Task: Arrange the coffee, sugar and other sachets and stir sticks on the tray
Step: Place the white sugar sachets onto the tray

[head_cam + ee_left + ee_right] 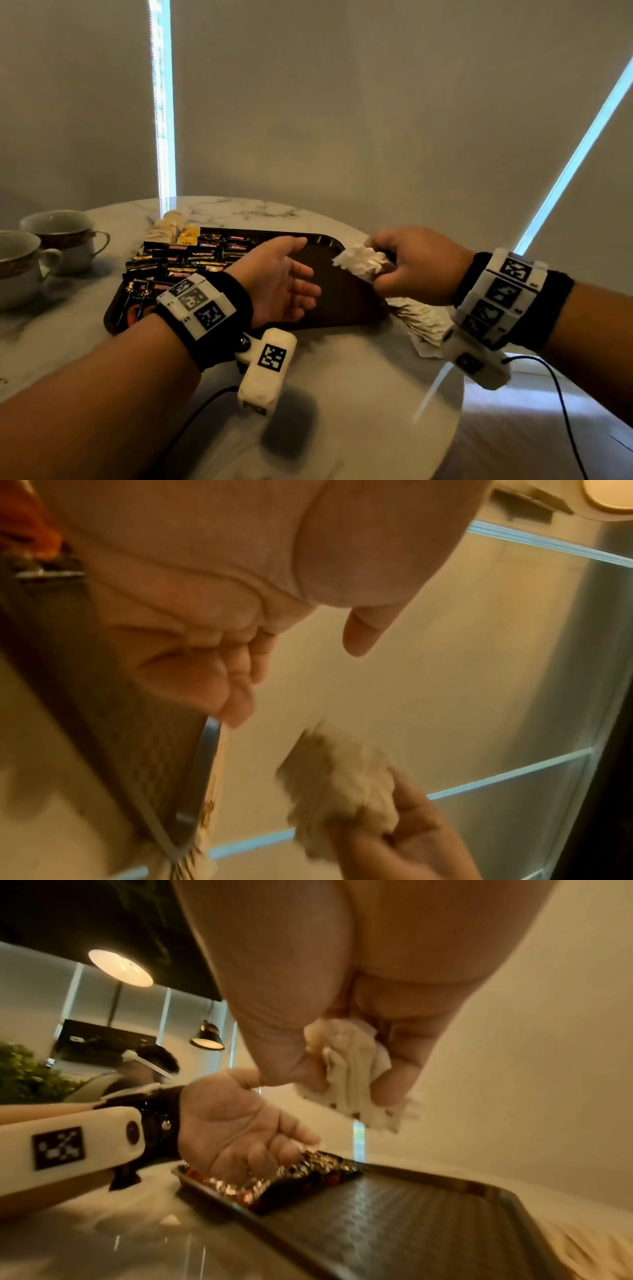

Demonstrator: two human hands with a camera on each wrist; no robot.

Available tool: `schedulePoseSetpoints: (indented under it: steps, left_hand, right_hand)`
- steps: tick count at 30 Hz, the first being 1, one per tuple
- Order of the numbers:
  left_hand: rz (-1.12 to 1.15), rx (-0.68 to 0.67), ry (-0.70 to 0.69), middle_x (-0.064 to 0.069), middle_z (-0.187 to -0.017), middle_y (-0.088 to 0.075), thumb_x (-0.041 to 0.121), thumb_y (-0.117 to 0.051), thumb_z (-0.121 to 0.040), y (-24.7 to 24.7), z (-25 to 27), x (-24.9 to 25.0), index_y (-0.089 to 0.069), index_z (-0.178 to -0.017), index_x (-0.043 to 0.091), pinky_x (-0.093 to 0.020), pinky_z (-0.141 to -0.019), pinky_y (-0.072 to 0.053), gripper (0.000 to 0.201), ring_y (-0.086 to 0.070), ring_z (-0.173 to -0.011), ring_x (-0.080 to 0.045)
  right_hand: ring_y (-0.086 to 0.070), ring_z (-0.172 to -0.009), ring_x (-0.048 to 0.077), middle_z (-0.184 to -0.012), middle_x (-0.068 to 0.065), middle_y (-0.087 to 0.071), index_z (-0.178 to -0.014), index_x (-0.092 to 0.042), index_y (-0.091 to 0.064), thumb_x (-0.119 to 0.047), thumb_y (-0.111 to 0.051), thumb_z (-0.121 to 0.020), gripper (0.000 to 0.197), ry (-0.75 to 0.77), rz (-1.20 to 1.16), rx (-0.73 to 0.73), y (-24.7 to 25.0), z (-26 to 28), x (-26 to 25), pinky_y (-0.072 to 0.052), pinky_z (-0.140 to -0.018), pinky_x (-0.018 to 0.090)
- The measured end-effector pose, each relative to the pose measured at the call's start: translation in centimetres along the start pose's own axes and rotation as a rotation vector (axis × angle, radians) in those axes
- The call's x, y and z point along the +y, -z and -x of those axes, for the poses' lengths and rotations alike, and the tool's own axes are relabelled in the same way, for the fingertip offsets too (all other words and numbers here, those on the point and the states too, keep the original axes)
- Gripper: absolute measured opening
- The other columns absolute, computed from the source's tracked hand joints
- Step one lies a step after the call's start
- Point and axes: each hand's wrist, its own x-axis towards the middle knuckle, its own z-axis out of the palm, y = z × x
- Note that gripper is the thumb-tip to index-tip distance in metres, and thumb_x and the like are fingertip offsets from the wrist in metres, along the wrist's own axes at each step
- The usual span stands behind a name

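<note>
You are working at a round white marble-patterned table (342,377) with grey veining, set against pale roller blinds (376,102) with bright daylight showing in the thin gaps between them. The right wrist view shows a dark ceiling, a round lit lamp (120,967), a black pendant lamp (207,1037) and green foliage (24,1072) at the far left. Two white cups (41,250) with patterned bands stand on the table to your left, well apart from the tray.

A dark brown tray (346,301) with a textured floor lies in front of you. Its left half is filled with black coffee sachets (191,257) printed "KOPIKO" in red; a yellow packet (189,234) marked "TEA" sits at their far edge, and a row of pale sachets (168,222) lies on the table just behind it. More pale sachets (424,322) are fanned on the table just beside the tray's right edge.

Your right hand (421,263) has its fingers curled round a bunch of white sachets (359,262), held above the tray's right end. Your left hand (281,281) is loose, palm turned toward the right hand, fingers relaxed and holding nothing, over the middle of the tray.
</note>
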Motion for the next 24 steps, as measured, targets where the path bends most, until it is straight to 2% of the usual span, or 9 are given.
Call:
schedulePoseSetpoints:
  steps: [4, 6, 8, 12, 15, 17, 20, 22, 24]
  left_hand:
    - [0.261, -0.286, 0.012, -0.027, -0.129, -0.059, 0.078, -0.051, -0.073, -0.8, -0.2, -0.5, -0.042, -0.142, 0.0, -0.049, -0.09, -0.052, 0.104, -0.06, -0.114, -0.041]
    - [0.398, -0.346, -0.149, -0.019, -0.127, -0.064, 0.077, -0.046, -0.082, -1.4, -0.1, -0.6, -0.053, -0.14, 0.006, -0.048, -0.095, -0.05, 0.092, -0.063, -0.112, -0.036]
    - [0.546, -0.279, -0.284, -0.018, -0.119, -0.068, 0.061, -0.045, -0.091, -1.7, 0.1, -0.3, -0.061, -0.132, 0.005, -0.046, -0.095, -0.049, 0.071, -0.065, -0.107, -0.032]
    - [0.539, -0.164, -0.403, -0.016, -0.095, -0.065, 0.03, -0.048, -0.085, -0.8, 0.1, 0.4, -0.063, -0.103, 0.003, -0.035, -0.074, -0.056, 0.036, -0.067, -0.084, -0.028]
    - [0.488, -0.138, -0.39, -0.014, -0.093, -0.066, 0.021, -0.047, -0.079, 0.2, 0.0, 0.5, -0.062, -0.107, 0.004, -0.034, -0.071, -0.051, 0.036, -0.066, -0.08, -0.025]
    - [0.461, -0.139, -0.364, -0.014, -0.098, -0.067, 0.018, -0.048, -0.077, 0.8, -0.1, 0.5, -0.06, -0.117, 0.004, -0.037, -0.076, -0.053, 0.045, -0.066, -0.085, -0.025]
    - [0.408, -0.232, -0.336, -0.014, -0.097, -0.069, 0.016, -0.048, -0.078, 1.1, 0.0, 0.4, -0.064, -0.114, 0.005, -0.04, -0.073, -0.059, 0.041, -0.07, -0.082, -0.026]
    - [0.376, -0.271, -0.357, -0.012, -0.089, -0.07, 0.014, -0.05, -0.078, 1.1, 0.0, 0.2, -0.069, -0.1, 0.007, -0.039, -0.069, -0.06, 0.03, -0.07, -0.075, -0.024]
    - [0.363, -0.28, -0.382, -0.011, -0.089, -0.07, 0.014, -0.056, -0.078, 1.1, 0.1, 0.2, -0.072, -0.095, 0.008, -0.04, -0.07, -0.06, 0.024, -0.071, -0.078, -0.024]
  right_hand:
    - [-0.057, -0.085, 0.011, -0.096, -0.008, -0.062, -0.111, -0.024, -0.065, -0.026, -0.074, -0.081, 0.032, 0.126, -0.039, 0.287, -0.8, -1.6, -3.6, -0.039, -0.065, 0.015]
    - [-0.055, -0.086, 0.012, -0.098, -0.006, -0.061, -0.111, -0.021, -0.066, -0.022, -0.073, -0.079, 0.032, 0.206, -0.06, 0.299, -2.1, -2.3, -5.3, -0.037, -0.064, 0.017]
    - [-0.054, -0.089, 0.011, -0.104, -0.004, -0.061, -0.114, -0.02, -0.065, -0.02, -0.071, -0.079, 0.036, 0.26, -0.119, 0.286, -3.3, -2.7, -6.2, -0.041, -0.073, 0.021]
    - [-0.059, -0.087, 0.008, -0.106, -0.007, -0.062, -0.121, -0.023, -0.06, -0.028, -0.076, -0.079, 0.045, 0.352, -0.247, 0.278, -4.0, -3.0, -6.1, -0.053, -0.077, 0.023]
    - [-0.062, -0.09, 0.002, -0.109, -0.009, -0.058, -0.122, -0.023, -0.051, -0.024, -0.085, -0.071, 0.061, 0.334, -0.492, 0.274, -3.4, -3.4, -5.2, -0.055, -0.076, 0.018]
    - [-0.053, -0.106, -0.003, -0.12, -0.008, -0.05, -0.128, -0.028, -0.042, -0.04, -0.086, -0.062, 0.08, 0.309, -0.425, 0.329, -2.9, -4.1, -4.3, -0.047, -0.091, 0.015]
    - [-0.043, -0.127, 0.007, -0.139, -0.009, -0.037, -0.142, -0.038, -0.024, -0.055, -0.087, -0.052, 0.111, 0.339, -0.393, 0.151, -2.4, -5.3, -4.5, -0.04, -0.106, 0.025]
    - [-0.049, -0.123, 0.005, -0.139, -0.01, -0.044, -0.146, -0.033, -0.029, -0.041, -0.09, -0.062, 0.105, 0.4, -0.365, -0.006, -2.3, -5.7, -5.4, -0.045, -0.104, 0.025]
    - [-0.053, -0.115, 0.0, -0.132, -0.009, -0.053, -0.143, -0.025, -0.042, -0.027, -0.087, -0.073, 0.083, 0.449, -0.325, -0.029, -2.3, -6.1, -6.1, -0.047, -0.098, 0.019]
